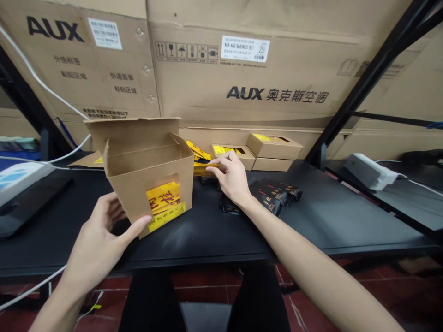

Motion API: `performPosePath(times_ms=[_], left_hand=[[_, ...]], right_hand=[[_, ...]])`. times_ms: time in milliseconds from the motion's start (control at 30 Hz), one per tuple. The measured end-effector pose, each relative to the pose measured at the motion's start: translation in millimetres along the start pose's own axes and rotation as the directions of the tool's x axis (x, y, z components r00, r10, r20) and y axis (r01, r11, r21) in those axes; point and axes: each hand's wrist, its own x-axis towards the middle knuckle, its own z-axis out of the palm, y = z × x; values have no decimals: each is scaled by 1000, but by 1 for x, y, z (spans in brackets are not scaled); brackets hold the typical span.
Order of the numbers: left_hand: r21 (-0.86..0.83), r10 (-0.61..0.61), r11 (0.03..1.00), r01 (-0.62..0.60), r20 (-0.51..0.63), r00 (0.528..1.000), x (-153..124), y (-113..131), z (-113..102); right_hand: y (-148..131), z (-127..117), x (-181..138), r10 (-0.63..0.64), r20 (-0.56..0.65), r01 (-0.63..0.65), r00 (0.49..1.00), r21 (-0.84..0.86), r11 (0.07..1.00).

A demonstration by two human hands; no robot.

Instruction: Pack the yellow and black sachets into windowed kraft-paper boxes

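The right hand (231, 177) pinches a flat yellow packet (203, 169) between thumb and fingertips, just beside the right wall of an open kraft cardboard box (148, 177). The left hand (95, 235) spreads wide at the box's lower left corner, its thumb touching the front edge; whether the fingers grip is hard to tell. The box stands near the front edge of a black bench (328, 216), flaps up, with more yellow packets (162, 198) showing through a front window. Black packets (273, 196) lie to its right, and small cardboard boxes (273, 146) sit along the back edge.
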Motion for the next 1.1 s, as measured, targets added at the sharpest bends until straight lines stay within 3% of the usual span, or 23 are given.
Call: performPosePath(times_ms=[100,167,300,400,467,533,633,733,833,933,1100], left_hand=[[-8,10,1000,-10,3,1000,1,-4,0],[-14,20,1000,-20,11,1000,2,-7,-1],[-25,35,999,-34,29,999,4,-11,-2],[-18,40,999,-39,40,998,3,-10,-2],[-18,45,999,-44,49,998,3,-9,-3],[-18,51,999,-50,53,997,3,-9,-2],[-25,65,998,-63,57,996,4,-11,-2],[-44,87,996,-83,80,993,5,-14,-2],[-39,107,994,-104,90,990,6,-13,-2],[-30,122,992,-119,91,988,5,-11,-2],[-39,136,990,-133,90,987,6,-10,-1]], right_hand=[[-9,-16,-4,-110,-83,109,990,-18,994],[-19,-35,-7,-226,-185,222,956,-42,974],[-50,-78,-10,-447,-381,404,809,-192,895],[-85,-103,-4,-570,-421,508,706,-259,821],[-112,-110,3,-625,-351,553,698,-291,781],[-138,-109,13,-655,-217,573,724,-339,746],[-172,-97,28,-648,82,624,757,-386,680],[-196,-76,42,-551,364,660,751,-406,631],[-212,-56,53,-482,529,700,698,-361,616],[-220,-40,60,-500,608,751,616,-261,607],[-203,-34,59,-450,694,744,562,-188,641]])
